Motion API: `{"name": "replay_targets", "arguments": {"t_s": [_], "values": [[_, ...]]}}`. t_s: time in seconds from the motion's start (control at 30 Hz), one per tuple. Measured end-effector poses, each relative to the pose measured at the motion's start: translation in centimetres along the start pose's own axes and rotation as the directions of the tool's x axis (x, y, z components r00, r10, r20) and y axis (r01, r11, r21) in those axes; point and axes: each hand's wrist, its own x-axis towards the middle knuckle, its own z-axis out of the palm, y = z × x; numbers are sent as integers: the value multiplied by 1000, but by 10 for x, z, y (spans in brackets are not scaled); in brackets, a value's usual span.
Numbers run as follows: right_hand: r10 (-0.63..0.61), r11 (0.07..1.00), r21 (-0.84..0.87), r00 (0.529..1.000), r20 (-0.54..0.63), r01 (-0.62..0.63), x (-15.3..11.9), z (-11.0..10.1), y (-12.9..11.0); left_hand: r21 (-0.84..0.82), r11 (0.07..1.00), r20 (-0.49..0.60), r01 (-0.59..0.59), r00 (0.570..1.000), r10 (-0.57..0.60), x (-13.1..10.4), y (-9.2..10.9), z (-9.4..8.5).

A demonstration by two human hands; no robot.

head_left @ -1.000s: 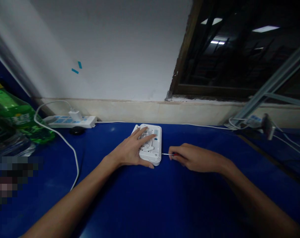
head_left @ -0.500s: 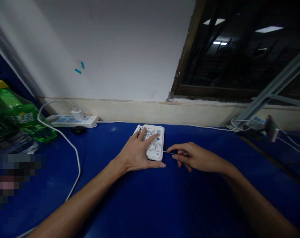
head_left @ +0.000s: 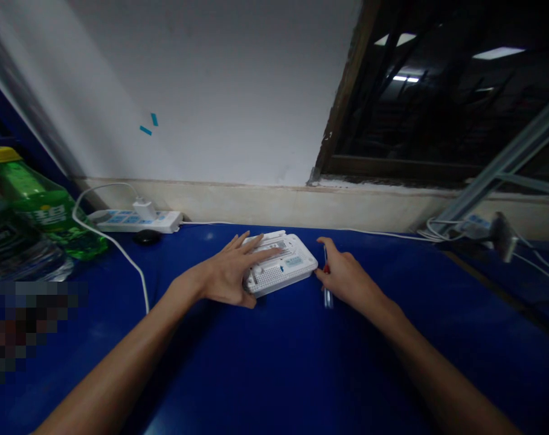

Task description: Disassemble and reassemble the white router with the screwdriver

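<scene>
A white router [head_left: 281,272] with a perforated, labelled underside facing up lies at an angle on the blue table. My left hand [head_left: 229,272] grips its left end, fingers spread across the top and thumb at the near edge. At the router's right end, my right hand [head_left: 342,272] is closed around a screwdriver [head_left: 328,298] with a clear and red handle. The handle points down toward me and the thin shaft points away, partly hidden by the fingers. The right thumb is at the router's right corner; whether it touches is unclear.
A white power strip [head_left: 168,222] with a plugged-in charger [head_left: 144,210] stands by the wall, near a black round object [head_left: 147,237]. Green bottles [head_left: 52,211] stand at the left. A white cable [head_left: 124,257] crosses the left side. A metal frame [head_left: 482,175] rises at the right.
The router has turned from lengthwise to nearly crosswise, its right end now farther right. My left hand shifted left with it. The screwdriver in my right hand swung from pointing at the router to pointing away from me.
</scene>
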Motion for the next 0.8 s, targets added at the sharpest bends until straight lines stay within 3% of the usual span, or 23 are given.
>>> {"name": "replay_targets", "arguments": {"t_s": [0.13,0.27,0.4,0.57,0.63,0.8], "values": [[-52,995,-87,997,-48,48,-3,5,3,-51,997,-120,65,990,-71,-1,-6,6],[-155,986,-66,986,-55,151,-9,-1,8,-168,986,-168,-13,986,-16,4,-9,13],[-354,935,-66,928,-115,349,-16,-8,12,-254,957,-225,-139,971,81,4,-16,9],[-500,864,40,865,-44,502,-16,-11,12,-246,943,-364,-224,923,125,2,-14,-1],[-512,848,110,855,-85,519,-14,-10,10,-221,950,-475,-220,875,92,2,-11,-4],[-478,831,220,858,-188,511,-13,-2,-2,-248,935,-729,-255,685,-6,6,-8,-5]]}}
